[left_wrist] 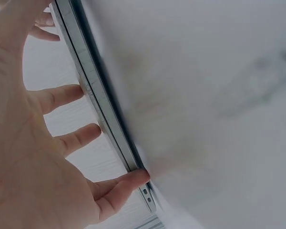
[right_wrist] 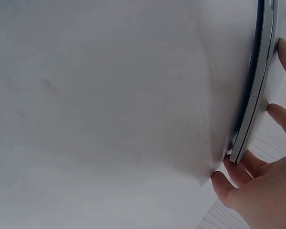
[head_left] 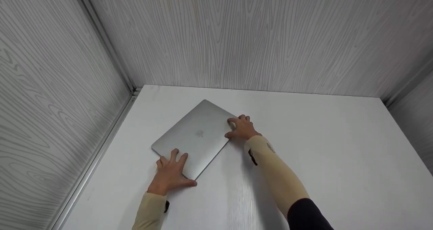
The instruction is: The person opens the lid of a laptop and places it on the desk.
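Note:
A closed silver laptop (head_left: 192, 132) with a dark logo on its lid lies turned at an angle on the white table. At its near-left end my left hand (head_left: 171, 176) grips the short edge. Two of its fingers (left_wrist: 69, 95) reach onto the lid, another bends over the side, and the thumb is by the near corner. My right hand (head_left: 243, 128) holds the right corner, with two fingertips on the lid and other fingers (right_wrist: 236, 174) around the corner. The laptop's thin side edge (left_wrist: 97, 95) shows in the left wrist view; its underside is hidden.
The white table (head_left: 321, 155) stretches to the right and in front of the laptop. A grey wood-grain panel (head_left: 236, 37) stands behind it, and another side panel (head_left: 50, 105) rises at the left, with a metal rail (head_left: 98, 159) along its foot.

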The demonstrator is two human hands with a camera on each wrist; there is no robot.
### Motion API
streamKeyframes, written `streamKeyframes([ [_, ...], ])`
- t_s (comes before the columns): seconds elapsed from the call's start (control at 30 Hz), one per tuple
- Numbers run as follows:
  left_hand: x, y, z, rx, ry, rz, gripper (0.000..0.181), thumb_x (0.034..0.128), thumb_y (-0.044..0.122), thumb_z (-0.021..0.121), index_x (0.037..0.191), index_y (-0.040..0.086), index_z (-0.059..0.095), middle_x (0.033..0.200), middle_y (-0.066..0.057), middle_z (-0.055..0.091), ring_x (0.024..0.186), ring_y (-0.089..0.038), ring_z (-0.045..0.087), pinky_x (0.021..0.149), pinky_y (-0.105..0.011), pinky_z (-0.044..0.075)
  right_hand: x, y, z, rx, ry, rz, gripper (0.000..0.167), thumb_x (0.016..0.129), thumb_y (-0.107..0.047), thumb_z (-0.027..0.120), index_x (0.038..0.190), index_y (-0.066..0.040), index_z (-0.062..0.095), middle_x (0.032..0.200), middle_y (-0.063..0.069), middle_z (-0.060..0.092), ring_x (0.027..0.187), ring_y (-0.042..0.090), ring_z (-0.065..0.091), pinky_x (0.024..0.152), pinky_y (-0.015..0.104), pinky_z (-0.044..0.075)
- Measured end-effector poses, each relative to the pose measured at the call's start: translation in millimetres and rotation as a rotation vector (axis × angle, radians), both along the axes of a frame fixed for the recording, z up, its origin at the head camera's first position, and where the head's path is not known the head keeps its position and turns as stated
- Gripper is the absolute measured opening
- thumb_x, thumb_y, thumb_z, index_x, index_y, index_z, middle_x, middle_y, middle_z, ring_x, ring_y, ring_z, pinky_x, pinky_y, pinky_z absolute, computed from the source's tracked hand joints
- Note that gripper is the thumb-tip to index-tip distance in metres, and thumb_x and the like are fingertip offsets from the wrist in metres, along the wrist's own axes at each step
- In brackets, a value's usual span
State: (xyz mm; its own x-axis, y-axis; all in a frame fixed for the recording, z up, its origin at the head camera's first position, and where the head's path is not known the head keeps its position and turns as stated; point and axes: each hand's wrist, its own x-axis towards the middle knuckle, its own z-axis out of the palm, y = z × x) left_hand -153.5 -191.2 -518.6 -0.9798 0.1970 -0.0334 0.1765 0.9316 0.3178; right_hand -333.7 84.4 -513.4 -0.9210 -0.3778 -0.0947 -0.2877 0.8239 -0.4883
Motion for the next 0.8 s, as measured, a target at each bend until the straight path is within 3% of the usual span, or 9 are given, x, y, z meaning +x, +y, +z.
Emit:
streamKeyframes([
  [0.13,2.3,0.7,-1.9,0.045,0.014,0.034,0.103,0.0651,0.058,0.090,0.144,0.004,0.052,0.147,-0.031,0.034,0.110,-0.060,0.043,0.092,-0.068,0.036,2.1,2,-2.1,0.002,0.012,-0.017,0.069,0.086,-0.037,0.081,0.144,-0.009,0.057,0.138,0.030,0.043,0.127,0.043,0.037,0.103,0.060,0.038],
  [0.23,7.8,1.7,0.4,0.078,0.003,0.113,0.106,0.0677,0.061,0.087,0.141,-0.005,0.049,0.140,-0.039,0.035,0.110,-0.058,0.042,0.090,-0.066,0.038,3.3,3,-1.9,0.003,0.008,-0.025,0.069,0.086,-0.037,0.081,0.145,-0.010,0.056,0.141,0.028,0.042,0.129,0.043,0.037,0.105,0.059,0.038],
  [0.37,11.3,2.3,6.6,0.012,0.006,0.219,0.100,0.0680,0.068,0.082,0.120,-0.011,0.051,0.111,-0.039,0.049,0.095,-0.052,0.048,0.083,-0.064,0.038,3.0,3,-0.2,-0.005,-0.004,-0.027,0.069,0.087,-0.037,0.081,0.146,-0.011,0.055,0.145,0.028,0.040,0.133,0.043,0.035,0.108,0.059,0.035],
  [0.43,9.4,1.7,8.3,-0.030,-0.003,0.239,0.096,0.0678,0.070,0.081,0.114,-0.008,0.051,0.103,-0.036,0.051,0.095,-0.053,0.050,0.084,-0.069,0.036,2.5,3,1.1,-0.004,-0.012,-0.026,0.070,0.088,-0.037,0.080,0.147,-0.011,0.054,0.146,0.029,0.039,0.134,0.044,0.034,0.109,0.058,0.035],
  [0.63,1.3,-2.6,9.3,-0.008,-0.071,0.223,0.098,0.0700,0.069,0.080,0.127,-0.005,0.051,0.121,-0.040,0.048,0.121,-0.064,0.040,0.093,-0.089,0.012,3.3,5,3.7,0.012,-0.037,-0.003,0.072,0.089,-0.038,0.078,0.150,-0.013,0.049,0.149,0.028,0.035,0.135,0.043,0.032,0.109,0.058,0.034],
  [0.8,1.8,-3.8,6.4,0.074,-0.155,0.189,0.104,0.0698,0.068,0.081,0.135,-0.005,0.048,0.129,-0.045,0.045,0.135,-0.070,0.020,0.094,-0.089,0.009,5.8,6,4.2,0.037,-0.083,0.003,0.077,0.089,-0.041,0.078,0.153,-0.015,0.045,0.153,0.025,0.032,0.139,0.042,0.029,0.110,0.059,0.034],
])
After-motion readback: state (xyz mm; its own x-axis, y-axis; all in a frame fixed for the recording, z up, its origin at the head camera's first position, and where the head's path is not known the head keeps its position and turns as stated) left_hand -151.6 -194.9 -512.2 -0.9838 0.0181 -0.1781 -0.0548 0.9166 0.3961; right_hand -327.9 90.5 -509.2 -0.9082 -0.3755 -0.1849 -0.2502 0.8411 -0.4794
